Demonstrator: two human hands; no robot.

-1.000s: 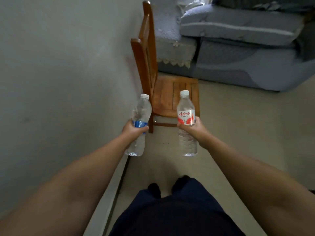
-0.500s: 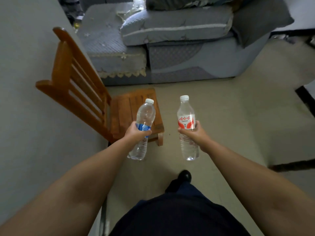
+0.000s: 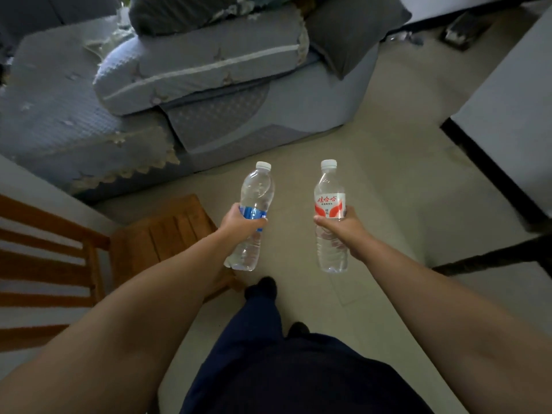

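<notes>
Two bottles held, five entries in all, largest first.

1. Sofa [image 3: 292,109]: grey, with quilted covers and a loose cushion on top. It lies beyond both hands, ahead and to their left, well apart from them.

2. Chair [image 3: 167,231]: wooden and slatted. The seat is low and just left of the left forearm, with the backrest further left. It is nearer the left hand than the right.

3. Blue-label bottle [image 3: 258,186]: clear plastic, capped and held off the floor. Its long axis is near upright, with the top leaning slightly right. The left hand [image 3: 242,225] is wrapped round its middle at the label, fingers and thumb curled close.

4. Red-label bottle [image 3: 330,198]: clear, capped and upright. The right hand [image 3: 343,230] grips it at the label's lower edge.

5. White caps [image 3: 263,165]: one on each bottle, both pointing up and away from the body.

Relation: the bottles stand side by side at a similar height, apart and not touching. If either is set down on the chair seat, the left hand has the shorter reach, and the bottle would likely go down base first.
</notes>
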